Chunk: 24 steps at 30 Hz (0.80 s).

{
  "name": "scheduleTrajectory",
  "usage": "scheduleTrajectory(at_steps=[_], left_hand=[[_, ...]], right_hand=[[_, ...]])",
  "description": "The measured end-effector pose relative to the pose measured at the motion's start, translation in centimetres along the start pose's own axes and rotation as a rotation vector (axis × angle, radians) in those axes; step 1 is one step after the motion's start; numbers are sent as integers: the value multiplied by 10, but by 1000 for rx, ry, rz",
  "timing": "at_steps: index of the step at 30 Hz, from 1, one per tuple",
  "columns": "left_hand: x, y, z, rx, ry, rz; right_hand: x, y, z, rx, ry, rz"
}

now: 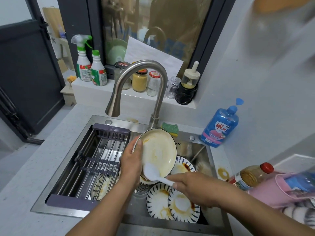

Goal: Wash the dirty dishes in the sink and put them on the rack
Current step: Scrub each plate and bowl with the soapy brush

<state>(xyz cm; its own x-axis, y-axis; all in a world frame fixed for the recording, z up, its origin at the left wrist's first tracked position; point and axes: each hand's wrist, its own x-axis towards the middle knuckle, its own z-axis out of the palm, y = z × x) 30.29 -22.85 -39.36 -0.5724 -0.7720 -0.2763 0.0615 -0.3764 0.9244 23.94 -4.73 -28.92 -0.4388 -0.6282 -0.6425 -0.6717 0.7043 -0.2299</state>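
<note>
Left hand (132,159) grips our tilted plate (158,152) over the sink (202,150); right hand (192,186), gripping the spoon (154,172), lies below-right, rack (95,160) left.

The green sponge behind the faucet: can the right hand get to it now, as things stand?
Probably not at once. The right hand is shut on the white spoon, and the tilted plate held by the left hand stands between it and the green sponge.

Five dirty dishes (157,151) — one spoon (153,172)
</note>
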Motion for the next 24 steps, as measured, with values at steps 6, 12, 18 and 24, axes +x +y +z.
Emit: scheduleTrajectory(at_steps=[6, 12, 18, 24], left_hand=[[8, -4, -4, 77, -10, 26], [16, -4, -12, -190, -14, -335], [22, 4, -9, -187, -237, -487], [24, 8, -16, -179, -362, -540]], right_hand=[[-3, 35, -3, -336, 228, 158], [12, 46, 0, 230, 469, 207], [30, 32, -30, 578, 522, 166], [39, 27, -36, 920, 361, 169]])
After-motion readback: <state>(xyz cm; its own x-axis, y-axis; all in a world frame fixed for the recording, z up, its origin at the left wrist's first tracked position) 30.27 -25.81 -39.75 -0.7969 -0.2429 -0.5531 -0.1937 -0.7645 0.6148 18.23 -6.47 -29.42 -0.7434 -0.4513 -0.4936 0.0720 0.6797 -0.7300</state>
